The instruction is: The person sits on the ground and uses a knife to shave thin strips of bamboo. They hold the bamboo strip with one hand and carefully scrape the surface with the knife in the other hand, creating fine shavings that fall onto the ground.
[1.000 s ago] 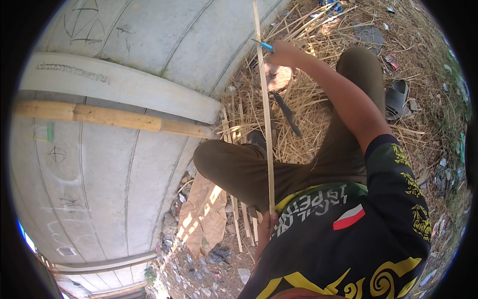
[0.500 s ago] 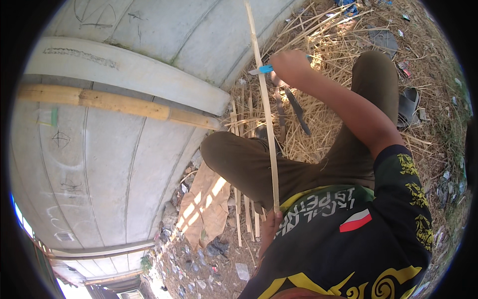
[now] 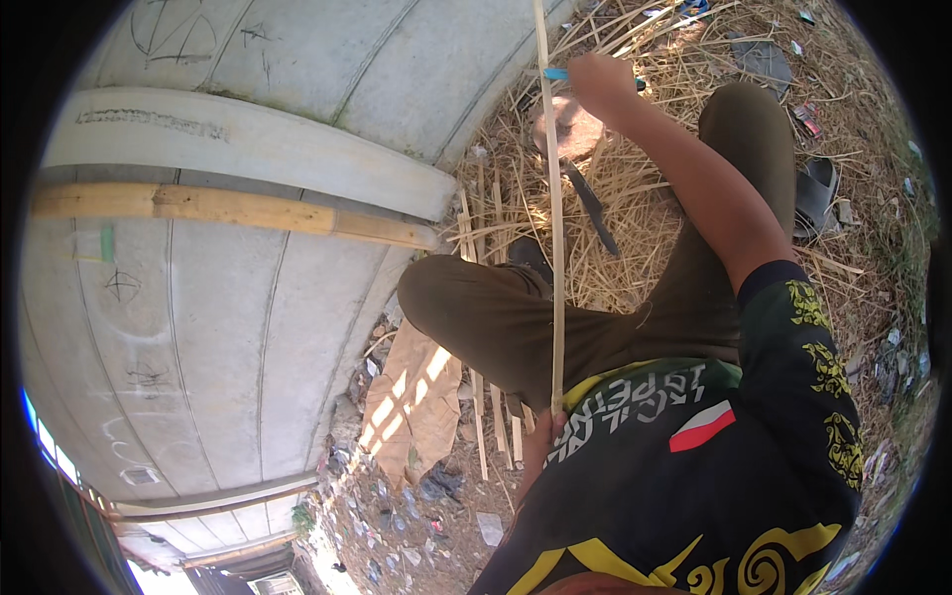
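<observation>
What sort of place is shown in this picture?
It looks like an outdoor work spot, perhaps a yard: a grey panelled wall, litter-strewn ground and many scattered pale strips suggest it.

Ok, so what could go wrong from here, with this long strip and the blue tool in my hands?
The blue tool in your right hand meets the pale strip; if it slipped, it might swing toward your leg, which the strip crosses.

Your left hand grips the strip's near end bare, so a rough edge could leave splinters.

The dark, blade-like tool lies loose between your legs and might nick a shifting foot.
</observation>
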Action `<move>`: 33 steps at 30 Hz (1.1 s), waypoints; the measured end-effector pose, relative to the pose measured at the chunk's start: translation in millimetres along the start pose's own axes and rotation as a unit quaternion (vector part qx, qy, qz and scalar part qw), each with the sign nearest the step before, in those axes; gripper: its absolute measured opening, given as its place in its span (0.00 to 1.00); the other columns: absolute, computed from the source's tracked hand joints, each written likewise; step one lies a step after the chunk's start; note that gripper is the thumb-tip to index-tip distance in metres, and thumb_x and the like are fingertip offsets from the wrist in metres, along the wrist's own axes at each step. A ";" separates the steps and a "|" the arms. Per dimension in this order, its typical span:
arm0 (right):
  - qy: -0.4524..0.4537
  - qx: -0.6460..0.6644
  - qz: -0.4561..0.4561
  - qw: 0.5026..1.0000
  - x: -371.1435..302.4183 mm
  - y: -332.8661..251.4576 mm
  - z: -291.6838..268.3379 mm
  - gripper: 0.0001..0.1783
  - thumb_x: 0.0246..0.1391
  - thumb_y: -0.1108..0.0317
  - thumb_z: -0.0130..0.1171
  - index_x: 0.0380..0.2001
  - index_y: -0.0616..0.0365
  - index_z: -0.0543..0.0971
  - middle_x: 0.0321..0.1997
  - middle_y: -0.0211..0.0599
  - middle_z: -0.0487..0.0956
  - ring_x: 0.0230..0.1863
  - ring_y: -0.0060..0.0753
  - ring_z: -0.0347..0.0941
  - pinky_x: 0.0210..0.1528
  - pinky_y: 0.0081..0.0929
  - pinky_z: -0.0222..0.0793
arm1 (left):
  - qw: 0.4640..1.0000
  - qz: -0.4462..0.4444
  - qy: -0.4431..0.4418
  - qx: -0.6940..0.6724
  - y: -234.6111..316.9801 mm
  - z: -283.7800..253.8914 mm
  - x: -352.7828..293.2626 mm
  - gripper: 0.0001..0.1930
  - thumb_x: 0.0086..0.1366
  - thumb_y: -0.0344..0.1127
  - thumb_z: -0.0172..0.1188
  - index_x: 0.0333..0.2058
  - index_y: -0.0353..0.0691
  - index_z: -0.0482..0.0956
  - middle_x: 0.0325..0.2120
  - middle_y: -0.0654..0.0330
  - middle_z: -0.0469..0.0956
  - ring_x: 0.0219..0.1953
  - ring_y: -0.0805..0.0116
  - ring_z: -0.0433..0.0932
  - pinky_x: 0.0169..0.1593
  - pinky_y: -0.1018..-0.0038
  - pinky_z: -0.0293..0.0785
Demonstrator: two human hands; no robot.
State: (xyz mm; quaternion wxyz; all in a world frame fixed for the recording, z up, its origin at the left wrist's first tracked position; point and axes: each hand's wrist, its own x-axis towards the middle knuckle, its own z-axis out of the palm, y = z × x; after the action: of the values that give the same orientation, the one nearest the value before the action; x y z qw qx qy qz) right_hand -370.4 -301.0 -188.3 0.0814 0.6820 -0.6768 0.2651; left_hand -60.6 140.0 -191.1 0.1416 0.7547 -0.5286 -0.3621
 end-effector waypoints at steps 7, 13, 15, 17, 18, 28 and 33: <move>-0.076 0.009 -0.149 0.986 -38.8 -46.0 -5.2 0.04 0.49 0.66 0.62 0.25 0.52 0.83 0.26 0.34 0.84 0.30 0.39 0.84 0.28 0.35 0.78 | 0.999 -0.031 0.009 -0.026 0.8 1.8 5.7 0.25 0.74 0.59 0.48 0.56 0.47 0.73 0.32 0.49 0.81 0.37 0.53 0.81 0.43 0.62 0.74; -0.080 0.001 -0.177 0.981 -41.8 -57.3 -6.8 0.04 0.46 0.67 0.64 0.23 0.53 0.83 0.23 0.35 0.83 0.28 0.42 0.83 0.27 0.36 0.78 | 0.996 -0.058 0.036 0.060 8.1 -1.1 -0.9 0.21 0.75 0.57 0.46 0.46 0.44 0.72 0.28 0.42 0.79 0.34 0.36 0.79 0.36 0.54 0.73; -0.114 -0.006 -0.101 0.988 -31.7 -46.7 -2.7 0.03 0.46 0.67 0.65 0.23 0.53 0.84 0.24 0.35 0.83 0.28 0.40 0.84 0.28 0.36 0.78 | 0.993 -0.063 0.029 0.095 11.0 -0.7 -3.2 0.20 0.75 0.57 0.46 0.43 0.44 0.70 0.26 0.40 0.78 0.33 0.32 0.78 0.34 0.51 0.72; -0.091 -0.012 -0.059 0.994 -25.1 -27.7 -1.3 0.03 0.46 0.68 0.67 0.24 0.53 0.84 0.24 0.35 0.84 0.29 0.37 0.84 0.28 0.34 0.80 | 0.993 -0.052 0.023 0.106 12.9 -1.7 -7.7 0.19 0.75 0.56 0.47 0.42 0.45 0.68 0.25 0.39 0.78 0.33 0.31 0.77 0.32 0.48 0.70; -0.084 -0.015 -0.061 0.994 -21.7 -18.2 -2.4 0.03 0.46 0.68 0.68 0.24 0.53 0.85 0.24 0.35 0.84 0.29 0.36 0.84 0.29 0.34 0.80 | 0.992 -0.046 0.025 0.114 9.5 -2.6 -7.7 0.19 0.75 0.56 0.47 0.42 0.45 0.68 0.25 0.39 0.78 0.33 0.31 0.78 0.32 0.47 0.70; -0.080 0.009 -0.089 0.993 -26.8 -35.0 8.8 0.02 0.46 0.69 0.65 0.24 0.52 0.84 0.24 0.34 0.83 0.27 0.39 0.83 0.28 0.32 0.79 | 0.991 -0.046 0.034 0.125 0.9 -4.5 -7.4 0.18 0.75 0.54 0.48 0.40 0.43 0.67 0.24 0.40 0.78 0.33 0.32 0.78 0.32 0.49 0.71; -0.027 0.002 -0.012 1.000 -9.2 -5.5 7.2 0.04 0.48 0.68 0.66 0.22 0.54 0.83 0.20 0.36 0.81 0.26 0.34 0.83 0.22 0.30 0.76 | 0.990 -0.050 0.009 0.129 4.7 -10.4 -13.2 0.18 0.75 0.52 0.48 0.41 0.42 0.68 0.26 0.40 0.78 0.34 0.34 0.79 0.34 0.52 0.72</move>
State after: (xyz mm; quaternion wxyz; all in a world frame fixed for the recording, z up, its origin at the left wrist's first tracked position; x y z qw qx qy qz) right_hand -362.8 -295.9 -197.4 0.0646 0.6974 -0.6698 0.2466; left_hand -59.0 148.2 -175.9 0.0294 0.7954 -0.5308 -0.2909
